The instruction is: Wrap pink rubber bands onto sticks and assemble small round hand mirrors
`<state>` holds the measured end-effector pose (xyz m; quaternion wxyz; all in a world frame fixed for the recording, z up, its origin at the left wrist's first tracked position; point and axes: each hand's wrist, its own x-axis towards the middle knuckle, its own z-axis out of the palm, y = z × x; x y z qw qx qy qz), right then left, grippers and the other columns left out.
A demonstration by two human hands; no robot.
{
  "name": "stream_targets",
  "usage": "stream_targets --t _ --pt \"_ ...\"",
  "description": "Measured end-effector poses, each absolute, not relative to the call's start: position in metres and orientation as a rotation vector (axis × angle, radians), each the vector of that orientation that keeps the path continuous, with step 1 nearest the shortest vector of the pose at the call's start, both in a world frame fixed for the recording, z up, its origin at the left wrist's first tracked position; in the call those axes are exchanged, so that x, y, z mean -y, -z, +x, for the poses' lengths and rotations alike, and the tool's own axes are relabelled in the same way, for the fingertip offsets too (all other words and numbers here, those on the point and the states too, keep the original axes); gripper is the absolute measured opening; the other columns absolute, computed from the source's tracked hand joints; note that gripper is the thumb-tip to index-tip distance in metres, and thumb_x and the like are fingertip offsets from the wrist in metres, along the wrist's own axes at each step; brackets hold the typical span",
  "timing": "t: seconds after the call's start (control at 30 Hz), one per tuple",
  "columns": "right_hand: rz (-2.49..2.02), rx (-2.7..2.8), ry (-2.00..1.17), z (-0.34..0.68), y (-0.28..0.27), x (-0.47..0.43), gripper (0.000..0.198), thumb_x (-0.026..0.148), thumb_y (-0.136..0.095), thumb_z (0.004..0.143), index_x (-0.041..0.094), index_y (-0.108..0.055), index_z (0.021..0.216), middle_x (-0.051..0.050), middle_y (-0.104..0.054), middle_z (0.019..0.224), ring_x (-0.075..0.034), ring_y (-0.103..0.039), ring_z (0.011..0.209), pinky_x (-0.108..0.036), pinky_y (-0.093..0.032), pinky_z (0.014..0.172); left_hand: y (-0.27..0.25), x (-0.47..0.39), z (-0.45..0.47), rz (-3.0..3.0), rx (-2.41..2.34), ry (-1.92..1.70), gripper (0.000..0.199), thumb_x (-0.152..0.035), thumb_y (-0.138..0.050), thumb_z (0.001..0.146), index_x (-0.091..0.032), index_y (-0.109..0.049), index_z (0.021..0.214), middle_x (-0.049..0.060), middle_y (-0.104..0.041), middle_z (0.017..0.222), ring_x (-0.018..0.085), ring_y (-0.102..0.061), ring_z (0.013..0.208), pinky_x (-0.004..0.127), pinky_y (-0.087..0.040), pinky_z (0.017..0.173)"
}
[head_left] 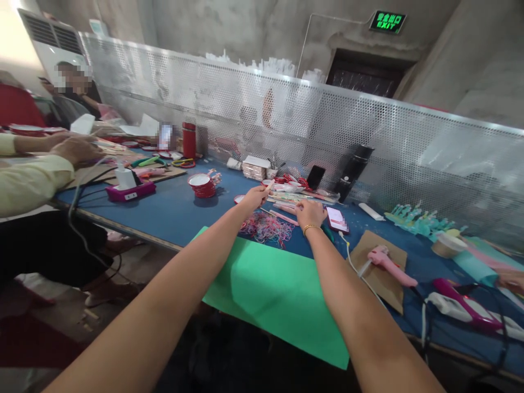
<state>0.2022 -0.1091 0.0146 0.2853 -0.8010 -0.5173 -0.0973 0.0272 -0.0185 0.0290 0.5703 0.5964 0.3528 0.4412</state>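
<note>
My left hand (256,197) is closed around a slim pale stick (270,186) that pokes up past the fingers. My right hand (310,212), a gold bracelet at its wrist, reaches down with bent fingers at the pink sticks (285,207); what its fingertips hold is hidden. Between the two hands another pink stick (283,218) lies on the blue table. A tangled heap of pink and purple loops (266,228) lies just nearer to me. A green sheet (270,284) covers the table's front edge below my forearms.
A phone (337,220) and a pink glue gun (387,262) on cardboard are to the right. Stacked red-rimmed discs (202,185) and a purple power strip (131,191) stand left. A co-worker's hands (76,147) are at far left. A perforated metal screen (229,103) runs behind.
</note>
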Motion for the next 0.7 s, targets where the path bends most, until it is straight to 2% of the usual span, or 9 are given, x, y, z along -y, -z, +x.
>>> stream_targets --t 0.2,0.33,0.4,0.53,0.7 --pt "-2.259 1.537 0.239 0.207 -0.013 0.097 0.016 0.035 -0.062 0.082 0.032 -0.077 0.088 -0.005 -0.071 0.106 -0.024 -0.056 0.106 -0.044 -0.034 0.095 -0.03 0.018 0.026 1.415 -0.799 -1.047 0.01 -0.018 -0.056 0.084 -0.014 -0.061 0.076 -0.005 -0.039 0.052 0.005 -0.03 0.04 0.018 -0.018 0.04" --pt "-2.204 1.545 0.277 0.208 -0.009 0.097 0.023 0.037 -0.062 0.084 0.036 -0.073 0.105 -0.005 -0.07 0.113 -0.024 -0.056 0.107 -0.044 -0.033 0.096 -0.031 0.02 0.026 1.422 -0.792 -1.047 0.009 -0.018 -0.057 0.084 -0.014 -0.06 0.076 -0.004 -0.04 0.052 0.005 -0.031 0.04 0.018 -0.018 0.039" --pt "-2.138 1.571 0.315 0.208 -0.009 0.098 0.024 0.035 -0.06 0.086 0.036 -0.072 0.107 -0.004 -0.069 0.116 -0.024 -0.055 0.111 -0.044 -0.031 0.098 -0.032 0.021 0.026 1.422 -0.796 -1.048 0.01 -0.017 -0.056 0.084 -0.014 -0.06 0.076 -0.004 -0.04 0.051 0.005 -0.031 0.04 0.018 -0.018 0.039" --pt "-2.143 1.659 0.301 0.207 -0.011 0.098 0.022 0.028 -0.056 0.088 0.034 -0.076 0.096 -0.005 -0.07 0.111 -0.025 -0.053 0.113 -0.046 -0.03 0.099 -0.032 0.021 0.027 1.414 -0.81 -1.044 0.011 -0.017 -0.055 0.085 -0.013 -0.06 0.076 -0.005 -0.039 0.051 0.004 -0.029 0.039 0.018 -0.018 0.038" --pt "-2.224 1.721 0.227 0.205 -0.016 0.099 0.019 0.029 -0.059 0.084 0.034 -0.077 0.089 -0.004 -0.072 0.106 -0.026 -0.054 0.113 -0.044 -0.034 0.096 -0.032 0.019 0.026 1.402 -0.816 -1.034 0.01 -0.017 -0.056 0.086 -0.013 -0.06 0.078 -0.005 -0.04 0.051 0.004 -0.029 0.038 0.018 -0.017 0.038"
